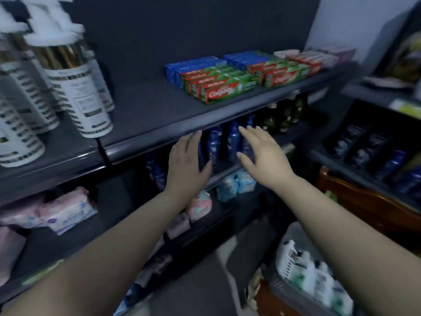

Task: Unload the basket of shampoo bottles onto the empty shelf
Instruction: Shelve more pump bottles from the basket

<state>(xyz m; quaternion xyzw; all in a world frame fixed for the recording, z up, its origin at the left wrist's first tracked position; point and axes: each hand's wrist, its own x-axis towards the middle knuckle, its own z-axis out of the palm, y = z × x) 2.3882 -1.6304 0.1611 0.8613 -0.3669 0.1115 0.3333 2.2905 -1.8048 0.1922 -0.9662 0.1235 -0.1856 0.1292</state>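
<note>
1. Both hands are empty and spread open – the left hand (188, 160) and the right hand (262, 153) reach side by side toward the blue shampoo bottles (224, 142) that stand in a row under the front edge of the toothpaste shelf (159, 142).
2. I judge this as the moment between two placings; the hands seem to straighten or just let go the row, but which one I cannot tell.
3. The basket (287, 258) sits low on the floor at the right, near the right forearm, with white and green bottles (319, 277) lying inside, so the unloading is not finished.
4. The next move calls for bringing a hand down to the basket and closing it around one bottle.
5. Around: toothpaste boxes (227, 87) on the upper shelf, white pump bottles (77, 87) at its left end, dark green bottles (280, 117) beside the blue ones – the overhanging shelf edge leaves little room for tall bottles.
</note>
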